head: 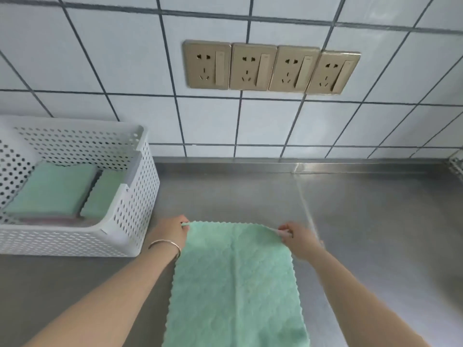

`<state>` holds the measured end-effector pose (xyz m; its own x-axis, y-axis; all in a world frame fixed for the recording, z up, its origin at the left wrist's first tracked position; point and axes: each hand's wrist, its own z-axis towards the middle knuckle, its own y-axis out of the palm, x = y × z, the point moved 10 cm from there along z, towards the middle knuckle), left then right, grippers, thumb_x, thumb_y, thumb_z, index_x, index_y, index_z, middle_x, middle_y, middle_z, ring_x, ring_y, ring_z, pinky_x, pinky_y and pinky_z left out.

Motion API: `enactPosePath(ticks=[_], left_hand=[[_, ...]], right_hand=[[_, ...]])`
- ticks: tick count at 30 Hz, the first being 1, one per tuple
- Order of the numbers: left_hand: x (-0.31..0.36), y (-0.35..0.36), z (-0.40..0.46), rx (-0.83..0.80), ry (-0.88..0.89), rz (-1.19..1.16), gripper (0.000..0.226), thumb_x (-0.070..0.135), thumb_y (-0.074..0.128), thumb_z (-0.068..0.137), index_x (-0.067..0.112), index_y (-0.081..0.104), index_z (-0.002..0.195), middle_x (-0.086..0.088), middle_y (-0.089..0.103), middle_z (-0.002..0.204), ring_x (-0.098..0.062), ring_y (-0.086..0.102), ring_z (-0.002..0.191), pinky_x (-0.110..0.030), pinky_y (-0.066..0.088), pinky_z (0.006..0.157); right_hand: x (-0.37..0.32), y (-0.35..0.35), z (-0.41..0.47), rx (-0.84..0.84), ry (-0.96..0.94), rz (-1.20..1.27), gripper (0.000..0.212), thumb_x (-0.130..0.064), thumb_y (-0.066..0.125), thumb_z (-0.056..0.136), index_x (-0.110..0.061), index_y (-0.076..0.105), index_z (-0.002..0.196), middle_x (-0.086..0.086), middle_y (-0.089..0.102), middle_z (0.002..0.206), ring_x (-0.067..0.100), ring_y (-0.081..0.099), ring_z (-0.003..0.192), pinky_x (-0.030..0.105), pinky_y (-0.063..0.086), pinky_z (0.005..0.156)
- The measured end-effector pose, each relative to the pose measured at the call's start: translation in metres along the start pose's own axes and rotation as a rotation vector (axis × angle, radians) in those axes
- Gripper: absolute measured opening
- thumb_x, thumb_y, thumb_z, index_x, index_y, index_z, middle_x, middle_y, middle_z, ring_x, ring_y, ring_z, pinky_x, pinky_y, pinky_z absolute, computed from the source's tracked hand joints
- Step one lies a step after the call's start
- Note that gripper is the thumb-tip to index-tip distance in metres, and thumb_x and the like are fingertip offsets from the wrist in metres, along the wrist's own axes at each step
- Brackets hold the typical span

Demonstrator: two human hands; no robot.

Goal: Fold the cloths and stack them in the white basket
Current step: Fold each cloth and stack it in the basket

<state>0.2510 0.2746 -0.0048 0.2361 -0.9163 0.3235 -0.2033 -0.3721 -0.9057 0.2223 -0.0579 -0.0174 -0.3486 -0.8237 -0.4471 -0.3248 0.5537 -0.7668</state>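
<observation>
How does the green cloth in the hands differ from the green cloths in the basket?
The held cloth is spread open on the steel counter; the basket cloths are folded into compact pads. The held cloth is pinched at its far corners by the left hand and right hand; the basket cloths lie untouched in the white basket. All look mint green.
</observation>
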Motion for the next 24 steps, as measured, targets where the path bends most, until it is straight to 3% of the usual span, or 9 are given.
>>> enactPosePath(ticks=[4,8,10,12,14,17,20,22,24], left_hand=[[-0.008,0.01,0.022,0.034,-0.049,0.026,0.024,0.028,0.047,0.094,0.025,0.064,0.111,-0.005,0.067,0.111,-0.026,0.062,0.1,-0.029,0.047,0.077],[-0.012,0.012,0.028,0.114,-0.049,0.006,0.022,0.03,0.049,0.094,0.026,0.063,0.111,-0.004,0.068,0.108,-0.028,0.062,0.097,-0.028,0.044,0.069],[-0.014,0.009,0.023,0.202,-0.023,-0.097,0.029,0.029,0.054,0.092,0.024,0.058,0.12,-0.002,0.066,0.114,-0.028,0.061,0.099,-0.031,0.045,0.072],[-0.007,0.014,0.011,0.272,0.08,-0.11,0.047,0.025,0.064,0.085,0.015,0.051,0.13,-0.008,0.058,0.126,-0.031,0.057,0.109,-0.038,0.047,0.085],[0.016,0.031,-0.012,0.313,0.226,0.065,0.052,0.026,0.065,0.081,0.013,0.053,0.13,-0.011,0.051,0.135,-0.033,0.05,0.12,-0.047,0.042,0.097],[0.056,0.081,-0.054,0.194,0.416,0.191,0.049,0.032,0.04,0.08,0.019,0.062,0.122,-0.001,0.051,0.138,-0.025,0.036,0.133,-0.052,0.023,0.105],[0.056,0.111,-0.072,0.138,0.397,0.236,0.053,0.032,0.032,0.084,0.015,0.053,0.131,0.0,0.044,0.143,-0.02,0.01,0.143,-0.051,0.011,0.11],[0.042,0.113,-0.072,0.145,0.349,0.259,0.056,0.039,0.031,0.087,0.018,0.042,0.138,0.0,0.036,0.148,-0.02,0.003,0.144,-0.05,0.01,0.112],[0.032,0.11,-0.07,0.133,0.332,0.276,0.059,0.045,0.032,0.087,0.022,0.035,0.141,-0.001,0.03,0.151,-0.019,-0.001,0.145,-0.047,0.009,0.112]], right_hand=[[0.001,0.01,0.022,0.078,0.03,0.018,0.035,-0.01,0.047,0.088,-0.025,0.056,0.119,0.003,0.059,0.084,0.024,0.056,0.07,0.025,0.04,0.054],[0.005,0.01,0.028,0.165,0.058,0.094,0.033,-0.012,0.047,0.091,-0.023,0.053,0.121,-0.001,0.055,0.072,0.018,0.053,0.059,0.024,0.037,0.046],[0.01,0.009,0.02,0.254,0.092,0.133,0.039,-0.009,0.048,0.089,-0.02,0.05,0.126,0.002,0.059,0.093,0.021,0.057,0.078,0.028,0.045,0.063],[0.002,0.007,0.003,0.451,0.05,-0.051,0.045,-0.006,0.052,0.085,-0.014,0.05,0.129,0.007,0.056,0.117,0.026,0.051,0.105,0.036,0.043,0.086],[-0.031,0.026,-0.02,0.589,-0.157,-0.199,0.046,-0.007,0.05,0.08,-0.014,0.053,0.126,0.008,0.058,0.121,0.027,0.052,0.109,0.04,0.049,0.086],[-0.084,0.094,-0.048,0.437,-0.469,-0.246,0.05,-0.017,0.038,0.077,-0.019,0.054,0.125,0.002,0.059,0.128,0.02,0.045,0.122,0.037,0.039,0.098],[-0.088,0.136,-0.06,0.291,-0.454,-0.252,0.047,-0.026,0.037,0.087,-0.016,0.058,0.128,-0.001,0.052,0.137,0.017,0.027,0.138,0.034,0.019,0.109],[-0.074,0.14,-0.062,0.294,-0.432,-0.309,0.047,-0.031,0.03,0.094,-0.018,0.051,0.134,-0.001,0.044,0.144,0.015,0.011,0.143,0.036,0.014,0.111],[-0.059,0.138,-0.063,0.302,-0.426,-0.362,0.05,-0.04,0.031,0.093,-0.026,0.039,0.141,-0.003,0.033,0.15,0.016,0.008,0.145,0.036,0.01,0.113]])
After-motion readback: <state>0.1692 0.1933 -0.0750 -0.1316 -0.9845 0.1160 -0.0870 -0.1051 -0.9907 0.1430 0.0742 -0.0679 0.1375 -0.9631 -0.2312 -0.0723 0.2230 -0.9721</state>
